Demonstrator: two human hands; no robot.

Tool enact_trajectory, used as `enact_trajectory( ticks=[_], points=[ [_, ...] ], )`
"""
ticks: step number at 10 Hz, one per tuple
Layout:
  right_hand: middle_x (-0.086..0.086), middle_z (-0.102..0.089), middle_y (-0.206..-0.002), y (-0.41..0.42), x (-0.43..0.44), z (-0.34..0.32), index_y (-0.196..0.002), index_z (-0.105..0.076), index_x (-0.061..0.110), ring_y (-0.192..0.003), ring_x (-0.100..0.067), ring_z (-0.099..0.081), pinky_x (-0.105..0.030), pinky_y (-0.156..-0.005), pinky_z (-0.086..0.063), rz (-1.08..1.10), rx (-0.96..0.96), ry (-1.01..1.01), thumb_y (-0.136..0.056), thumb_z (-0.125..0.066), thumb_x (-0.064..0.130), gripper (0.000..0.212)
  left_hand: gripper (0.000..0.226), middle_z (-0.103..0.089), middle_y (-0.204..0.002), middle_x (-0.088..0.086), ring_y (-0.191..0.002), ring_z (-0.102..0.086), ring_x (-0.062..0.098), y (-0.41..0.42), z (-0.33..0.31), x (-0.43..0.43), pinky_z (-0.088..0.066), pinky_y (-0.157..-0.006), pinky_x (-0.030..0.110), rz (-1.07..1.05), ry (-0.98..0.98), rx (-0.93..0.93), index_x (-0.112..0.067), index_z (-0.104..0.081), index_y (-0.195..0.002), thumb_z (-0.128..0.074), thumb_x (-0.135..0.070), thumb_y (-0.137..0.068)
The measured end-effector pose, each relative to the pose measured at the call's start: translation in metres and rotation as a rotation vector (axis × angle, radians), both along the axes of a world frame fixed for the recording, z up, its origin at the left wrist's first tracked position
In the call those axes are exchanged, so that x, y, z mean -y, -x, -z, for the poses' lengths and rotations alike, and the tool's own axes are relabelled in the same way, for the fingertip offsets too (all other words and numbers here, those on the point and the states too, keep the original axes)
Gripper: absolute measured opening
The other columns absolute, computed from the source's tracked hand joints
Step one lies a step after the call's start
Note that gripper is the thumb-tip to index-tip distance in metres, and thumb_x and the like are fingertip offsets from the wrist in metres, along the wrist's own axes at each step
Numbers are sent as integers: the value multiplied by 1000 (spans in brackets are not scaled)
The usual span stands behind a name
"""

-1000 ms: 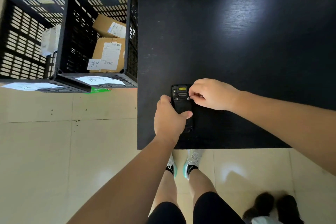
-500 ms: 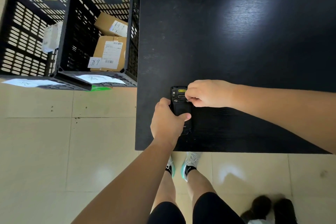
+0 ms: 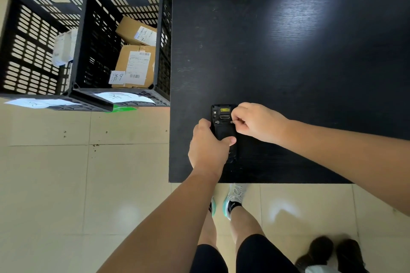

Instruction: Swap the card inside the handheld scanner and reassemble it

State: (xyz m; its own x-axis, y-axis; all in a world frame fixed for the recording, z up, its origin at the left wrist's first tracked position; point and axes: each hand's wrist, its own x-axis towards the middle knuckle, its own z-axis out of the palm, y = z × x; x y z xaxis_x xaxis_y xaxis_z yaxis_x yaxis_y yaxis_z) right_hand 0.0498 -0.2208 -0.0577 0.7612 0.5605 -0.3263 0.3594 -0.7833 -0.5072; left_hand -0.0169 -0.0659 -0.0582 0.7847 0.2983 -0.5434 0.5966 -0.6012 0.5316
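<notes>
A black handheld scanner lies back side up on the black table, near the front left corner. A yellow label and a small window show at its far end. My left hand grips its lower half from the left, thumb across the back cover. My right hand rests at the scanner's upper right edge, with fingertips pinched on a small metal fastener there. A matching fastener shows on the left side. No card is visible.
Two black slotted crates stand on the tiled floor left of the table. The nearer one holds cardboard parcels with labels. Paper sheets hang on the crates' front rims. Dark shoes of another person are at the bottom right.
My right hand's fingertips have shifted slightly along the scanner's upper right edge. My left hand keeps its grip. The view has drifted a little.
</notes>
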Motion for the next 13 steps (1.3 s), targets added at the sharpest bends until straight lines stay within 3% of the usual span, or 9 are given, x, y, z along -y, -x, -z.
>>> enact_trajectory(
  ticks=[3,5,9,11,12,13],
  points=[
    [-5,-57,-90,12,-10,-2,-78,-53,14,-77,-22,-59,-31,-65,-50,155,-55,12,-92,-58,15,14,52,-61,-102,-7,-85,-62,19,1,-1,1,-56,-71,42,-14,-3,-5,-27,-47,-101,-81,-46,-67],
    [-6,-58,-97,12,-15,-7,-78,-47,19,-82,-21,-59,-24,-66,-40,194,-104,55,-93,-57,15,18,51,-62,-104,-7,-84,-63,19,1,-2,2,-55,-69,40,-27,-7,-17,-28,-46,-102,-82,-44,-69],
    [-12,-60,-101,22,-29,-11,-82,-48,15,-83,-24,-58,-29,-66,-42,359,-87,93,-93,-54,14,12,54,-62,-106,-6,-88,-64,21,1,1,3,-57,-73,43,-51,-18,-28,-29,-45,-104,-82,-44,-68],
    [-8,-59,-99,31,-26,-10,-81,-50,17,-81,-20,-57,-24,-65,-37,379,-33,24,-93,-57,13,15,56,-62,-107,-6,-88,-63,20,4,1,2,-57,-72,41,-46,-22,-23,-28,-47,-108,-83,-46,-68],
    [-4,-59,-96,29,-22,-7,-88,-61,12,-78,-15,-55,-17,-61,-36,434,7,-46,-92,-61,14,4,56,-61,-107,-6,-88,-63,19,-3,1,3,-57,-72,41,-30,-32,-15,-28,-47,-108,-82,-47,-68],
    [0,-60,-90,53,-17,1,-99,-67,13,-74,-12,-59,-19,-68,-45,674,30,-179,-88,-66,15,11,59,-62,-106,-5,-92,-64,22,5,1,0,-57,-76,46,3,36,-35,-27,-48,-109,-77,-54,-65]
  ],
)
